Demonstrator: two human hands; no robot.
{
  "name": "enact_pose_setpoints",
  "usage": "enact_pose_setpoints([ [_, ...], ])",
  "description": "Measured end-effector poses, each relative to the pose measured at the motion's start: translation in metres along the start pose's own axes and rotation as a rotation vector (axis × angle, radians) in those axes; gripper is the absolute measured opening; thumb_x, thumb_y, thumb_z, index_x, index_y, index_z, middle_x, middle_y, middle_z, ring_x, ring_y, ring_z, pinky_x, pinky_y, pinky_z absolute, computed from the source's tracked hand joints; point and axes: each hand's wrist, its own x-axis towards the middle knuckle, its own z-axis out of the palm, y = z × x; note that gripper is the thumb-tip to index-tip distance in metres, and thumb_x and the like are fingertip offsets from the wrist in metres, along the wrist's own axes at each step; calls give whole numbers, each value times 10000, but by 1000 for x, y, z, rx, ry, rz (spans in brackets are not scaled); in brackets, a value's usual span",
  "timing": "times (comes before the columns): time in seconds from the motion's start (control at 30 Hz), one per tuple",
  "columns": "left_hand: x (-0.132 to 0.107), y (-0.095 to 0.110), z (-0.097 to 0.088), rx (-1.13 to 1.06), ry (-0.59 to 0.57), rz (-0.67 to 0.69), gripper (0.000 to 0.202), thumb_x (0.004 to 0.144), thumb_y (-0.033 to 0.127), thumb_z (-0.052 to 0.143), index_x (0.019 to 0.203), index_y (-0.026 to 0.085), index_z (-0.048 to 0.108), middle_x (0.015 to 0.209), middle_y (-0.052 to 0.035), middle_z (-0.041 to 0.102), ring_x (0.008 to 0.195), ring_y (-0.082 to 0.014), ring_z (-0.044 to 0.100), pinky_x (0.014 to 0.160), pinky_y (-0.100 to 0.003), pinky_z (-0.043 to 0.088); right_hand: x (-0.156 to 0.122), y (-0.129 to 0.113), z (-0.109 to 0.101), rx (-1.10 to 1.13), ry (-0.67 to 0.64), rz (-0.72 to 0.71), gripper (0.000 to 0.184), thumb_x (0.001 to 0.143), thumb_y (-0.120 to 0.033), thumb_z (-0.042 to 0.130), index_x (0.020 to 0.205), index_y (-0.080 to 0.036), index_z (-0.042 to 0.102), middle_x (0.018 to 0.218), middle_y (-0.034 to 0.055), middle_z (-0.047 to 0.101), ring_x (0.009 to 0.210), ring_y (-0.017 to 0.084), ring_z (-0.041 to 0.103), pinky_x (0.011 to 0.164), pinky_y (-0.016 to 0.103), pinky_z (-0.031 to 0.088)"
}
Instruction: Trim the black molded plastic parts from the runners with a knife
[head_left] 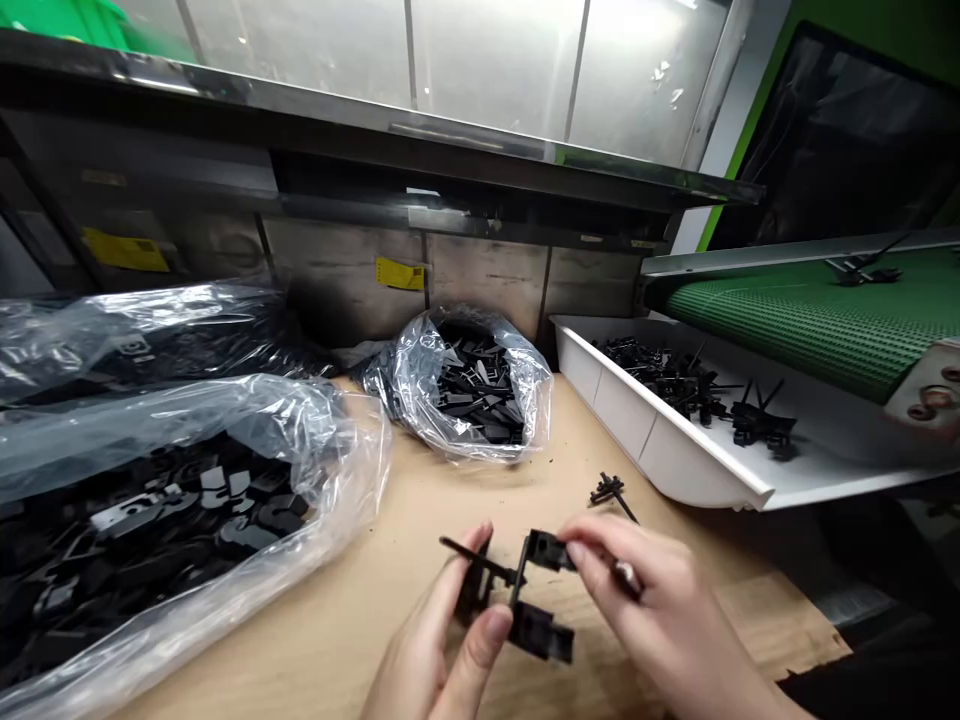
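Black frame (pixel 541 632) clamped in left hand (pixel 439 650) and right hand (pixel 652 610) fingers, plastic bag (pixel 187 430) left, white tray (pixel 660 445) right

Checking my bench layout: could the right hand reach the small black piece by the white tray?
Probably yes: the small black piece lies on the wooden bench just beyond the right hand, nothing between them, though that hand now pinches the black moulded part.

Brushed steel wall panels (pixel 480 285) stand behind the wooden bench (pixel 420 530), one bearing a yellow label (pixel 399 273). A steel ledge (pixel 375 125) runs beneath pale, light-reflecting panels (pixel 487 60). A dark screen (pixel 840 140) stands at right against green-trimmed wall (pixel 739 130).
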Motion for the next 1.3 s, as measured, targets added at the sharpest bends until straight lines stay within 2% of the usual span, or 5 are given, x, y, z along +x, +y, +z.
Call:
enact_pose_setpoints([
  [0.17, 1, 9, -8, 246, 33, 98, 422, 918, 322, 343, 1316, 199, 405, 1390, -26, 389, 1293, -198, 303, 1046, -401, 226, -17, 17, 4, -75, -222, 15, 173, 800, -160, 470, 780, -177, 641, 663, 47, 616, 588, 188, 580, 534, 290, 409],
  [0.37, -18, -5, -9, 439, 78, 87, 471, 887, 364, 416, 1322, 185, 392, 1398, -66, 374, 1288, -240, 313, 1015, -451, 288, 4, 0, -5, 66, -274, -61, 366, 839, -301, 529, 1188, -191, 520, 772, 20, 600, 663, 131, 564, 607, 218, 440],
  [0.6, -33, -5, -17, 491, 76, 103, 472, 890, 361, 420, 1327, 189, 375, 1388, -76, 392, 1268, -237, 352, 992, -431, 342, 21, -15, 13, -12, -264, -255, 231, 829, -91, 417, 706, -174, 595, 680, 35, 614, 623, 141, 541, 578, 239, 375],
  [0.87, -17, -5, -4, 724, -57, 265, 334, 882, 255, 419, 1178, 161, 543, 1289, -129, 513, 1178, -270, 477, 950, -452, 420, 30, -18, 31, -164, -304, -202, 172, 721, -24, 475, 650, -150, 569, 650, 36, 586, 570, 134, 484, 531, 251, 308],
  [1.3, -20, -8, 1, 925, -8, 332, 328, 897, 262, 390, 1162, 145, 543, 1282, -141, 516, 1156, -278, 497, 906, -486, 457, 33, 19, -25, 431, -423, 448, 171, 771, -297, 509, 712, -138, 534, 687, 50, 664, 381, 43, 458, 358, 174, 238],
])
